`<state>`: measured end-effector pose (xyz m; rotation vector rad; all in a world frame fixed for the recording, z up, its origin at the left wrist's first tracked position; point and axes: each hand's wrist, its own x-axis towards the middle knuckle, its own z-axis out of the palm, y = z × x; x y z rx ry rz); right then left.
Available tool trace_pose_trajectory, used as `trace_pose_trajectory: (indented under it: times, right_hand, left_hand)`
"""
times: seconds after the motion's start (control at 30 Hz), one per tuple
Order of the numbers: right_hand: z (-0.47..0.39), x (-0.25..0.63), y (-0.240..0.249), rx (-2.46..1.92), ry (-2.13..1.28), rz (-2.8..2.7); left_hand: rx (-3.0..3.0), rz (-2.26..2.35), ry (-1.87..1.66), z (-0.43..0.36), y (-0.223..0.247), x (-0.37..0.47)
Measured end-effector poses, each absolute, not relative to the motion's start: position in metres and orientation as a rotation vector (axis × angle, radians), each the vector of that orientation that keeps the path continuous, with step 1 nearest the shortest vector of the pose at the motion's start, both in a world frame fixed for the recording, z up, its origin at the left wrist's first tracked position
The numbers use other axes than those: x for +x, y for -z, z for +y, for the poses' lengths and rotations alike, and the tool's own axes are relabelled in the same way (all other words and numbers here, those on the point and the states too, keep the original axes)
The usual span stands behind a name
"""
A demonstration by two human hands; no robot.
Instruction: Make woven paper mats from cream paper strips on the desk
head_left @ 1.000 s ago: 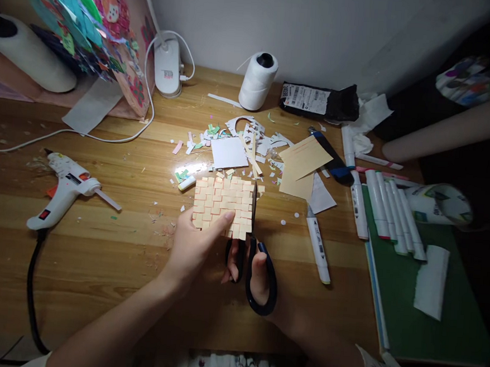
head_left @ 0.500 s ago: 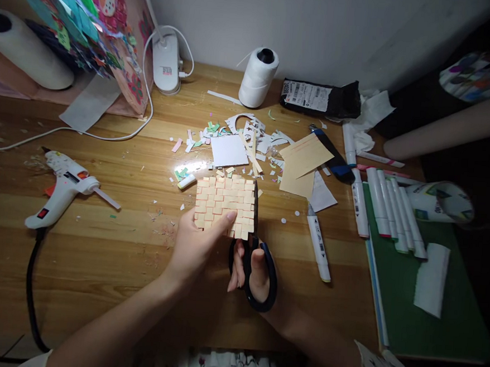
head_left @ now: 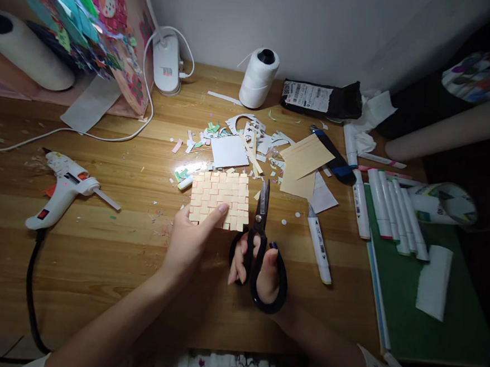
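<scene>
Between thumb and fingers, my left hand [head_left: 193,238] grips a woven paper mat [head_left: 219,195] by its lower edge, thumb on top. The mat is cream with thin reddish lines and has a stepped, notched outline. My right hand [head_left: 260,268] has its thumb and fingers through the black handles of a pair of scissors [head_left: 261,210]. The blades point away from me, slightly parted, just right of the mat and apart from it. Beyond the mat lie paper scraps [head_left: 252,133] and a white paper square [head_left: 229,151].
A glue gun [head_left: 64,187] lies at left with its black cord. At the back stand a thread spool [head_left: 258,78] and a black package [head_left: 320,98]. On the right are cream paper pieces [head_left: 308,154], a utility knife [head_left: 333,156], a marker [head_left: 319,244] and more markers on a green board [head_left: 435,336].
The scissors have come away from the mat's right edge, and their blades now show beside it. The mat has shifted slightly left and away from me.
</scene>
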<state>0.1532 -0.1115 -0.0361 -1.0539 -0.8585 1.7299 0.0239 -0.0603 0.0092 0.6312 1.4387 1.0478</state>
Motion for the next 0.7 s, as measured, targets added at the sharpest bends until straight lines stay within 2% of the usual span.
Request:
trace_pose_trajectory:
  times: [0.5,0.7]
  right_hand:
    - [-0.121,0.152,0.02,-1.09,-1.853,-1.104]
    - [-0.119,0.15,0.024,-1.084,-1.859,-0.85]
  left_hand:
    - [0.604,1.521,-1.195,-0.052,-0.011,0.02]
    - [0.588,1.488,-1.197,-0.052,-0.009,0.018]
